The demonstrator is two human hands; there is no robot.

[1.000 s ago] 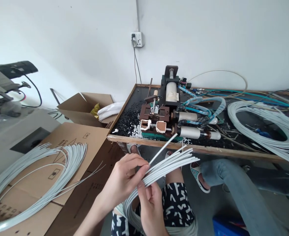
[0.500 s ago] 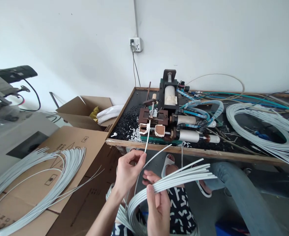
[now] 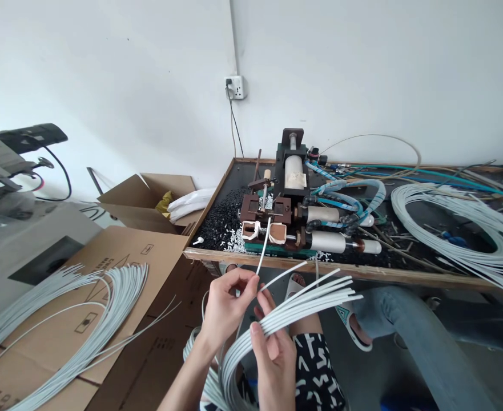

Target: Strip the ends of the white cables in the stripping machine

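My left hand (image 3: 224, 305) pinches a single white cable (image 3: 263, 251) and holds its tip up into the front of the brown wire-stripping machine (image 3: 277, 214) on the bench. My right hand (image 3: 274, 357) grips a bundle of white cables (image 3: 306, 299) just below and to the right, their cut ends fanning out toward the bench edge. The bundle loops down over my lap.
The wooden-edged bench (image 3: 341, 268) carries black and white scraps, blue hoses (image 3: 354, 191) and a large coil of white cable (image 3: 469, 222). More cut cables (image 3: 63, 319) lie on flattened cardboard at left. An open carton (image 3: 148, 197) stands behind. A person's leg in jeans (image 3: 409, 331) is at right.
My left hand drew one cable out of the bundle and raised its tip from my lap up to the machine's front. The right hand kept the bundle, shifting slightly.
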